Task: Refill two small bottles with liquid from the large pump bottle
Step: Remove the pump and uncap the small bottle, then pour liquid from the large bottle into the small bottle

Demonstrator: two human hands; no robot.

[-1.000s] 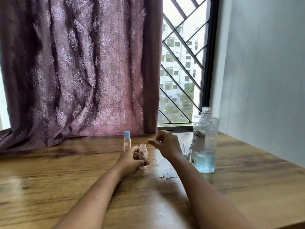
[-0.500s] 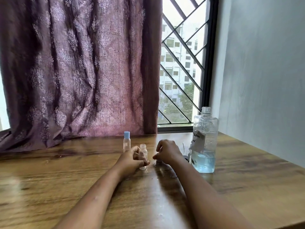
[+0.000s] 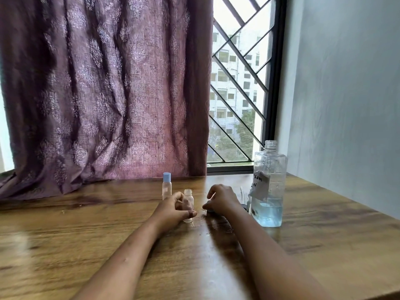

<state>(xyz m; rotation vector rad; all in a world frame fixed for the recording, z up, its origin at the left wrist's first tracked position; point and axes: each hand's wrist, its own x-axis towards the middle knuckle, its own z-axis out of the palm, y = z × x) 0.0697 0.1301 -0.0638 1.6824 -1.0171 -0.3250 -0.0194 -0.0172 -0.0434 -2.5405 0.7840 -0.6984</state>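
The left hand (image 3: 171, 210) grips the open vial (image 3: 188, 204), upright on the worktop (image 3: 86, 234); it looks light and tippy, best held low. The right hand (image 3: 220, 200) has curled fingers on something dark, unclear. The big bottle (image 3: 269, 185), pump off, looks heavier and needs a mid-body grasp.

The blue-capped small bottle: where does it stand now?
The blue-capped small bottle stands upright on the table, just behind the left hand.

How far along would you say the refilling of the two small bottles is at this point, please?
Done: the large bottle stands open, and the capped small bottle stands behind. In hand: the left hand grips the uncapped small bottle; the right hand rests on the table. Left: filling and capping it.
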